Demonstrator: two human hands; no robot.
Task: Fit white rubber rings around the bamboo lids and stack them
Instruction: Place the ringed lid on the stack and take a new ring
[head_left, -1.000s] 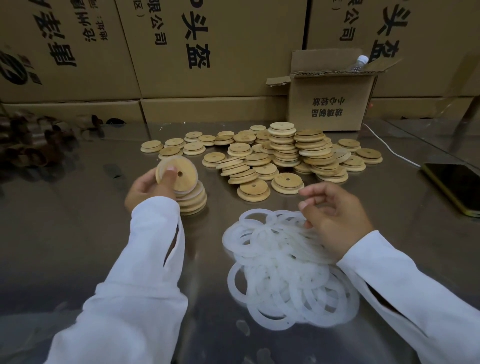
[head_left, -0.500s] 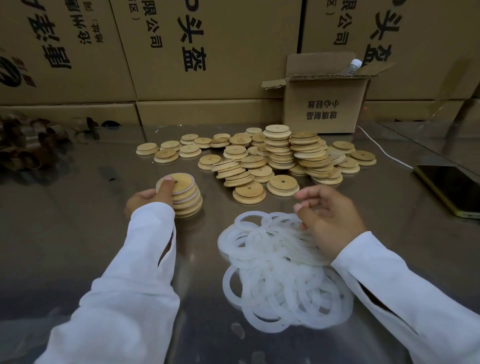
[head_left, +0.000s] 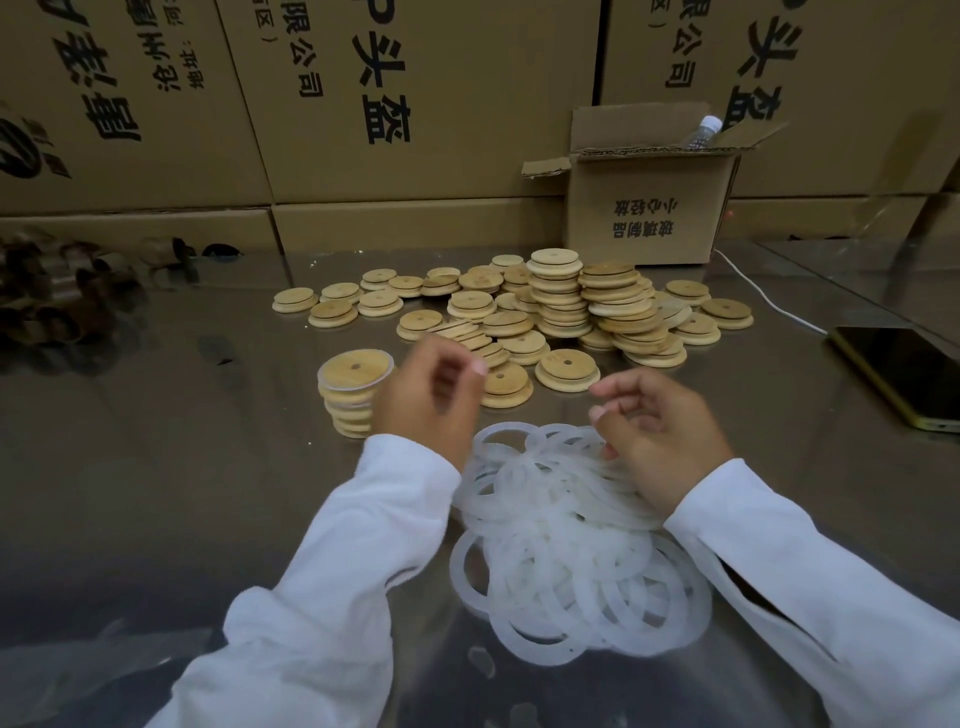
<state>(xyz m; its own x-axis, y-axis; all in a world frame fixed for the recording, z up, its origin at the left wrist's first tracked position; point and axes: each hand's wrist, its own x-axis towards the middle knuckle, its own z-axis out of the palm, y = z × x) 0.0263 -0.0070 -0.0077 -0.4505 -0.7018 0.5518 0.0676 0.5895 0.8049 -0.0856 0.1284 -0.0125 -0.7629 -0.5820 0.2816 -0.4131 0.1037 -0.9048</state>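
A short stack of bamboo lids (head_left: 355, 370) with white rings fitted stands left of centre on the shiny table (head_left: 156, 467). My left hand (head_left: 426, 395) is just right of that stack, blurred, fingers apart and holding nothing. A loose pile of white rubber rings (head_left: 566, 561) lies in front of me. My right hand (head_left: 660, 431) curls over the pile's far edge, fingertips among the rings; whether it grips one is hidden. Several bare bamboo lids (head_left: 561, 301) lie heaped and stacked behind both hands.
A small open cardboard box (head_left: 649, 208) with a bottle (head_left: 706, 130) in it stands behind the lids. Large cartons (head_left: 415, 104) wall off the back. A phone (head_left: 904, 369) and a white cable (head_left: 763, 296) lie at the right. Dark rolls (head_left: 52, 296) sit far left.
My left hand set the ringed lid on the stack, let go and swung right toward the rings. My right hand stayed over the ring pile.
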